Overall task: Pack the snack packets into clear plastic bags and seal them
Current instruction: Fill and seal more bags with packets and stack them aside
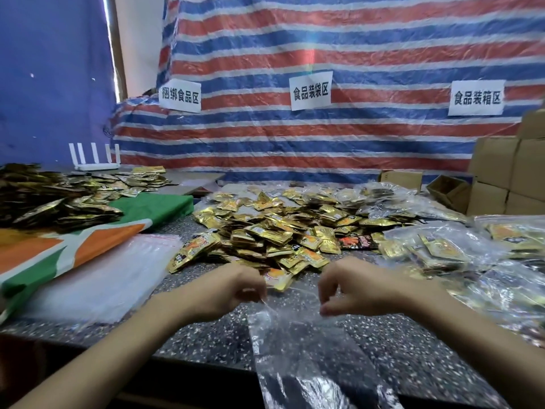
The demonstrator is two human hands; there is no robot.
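In the head view, the left hand [236, 286] and the right hand [351, 287] are held close together over the speckled bench [200, 335]. Each has its fingers curled, pinching one side of the upper edge of a clear plastic bag [298, 343]. The bag stretches between the hands and trails down from them toward the person, over the near edge of the bench; whether anything is inside it cannot be told. Just beyond the hands lies a broad heap of gold snack packets [283, 231], and its nearest packet sits beside the fingertips of the left hand. Left of the left hand is a flat stack of empty clear bags [97, 278], resting partly on a green, orange and white cloth [59, 255]. A darker pile of packets [44, 199] lies further out on that side, with a white router [95, 160] behind it. Right of the right hand lie filled clear bags [460, 252], and brown cardboard boxes [507, 172] are stacked beyond them. Far past the hands hangs a red, white and blue striped tarpaulin [295, 54] carrying three paper signs [310, 91].
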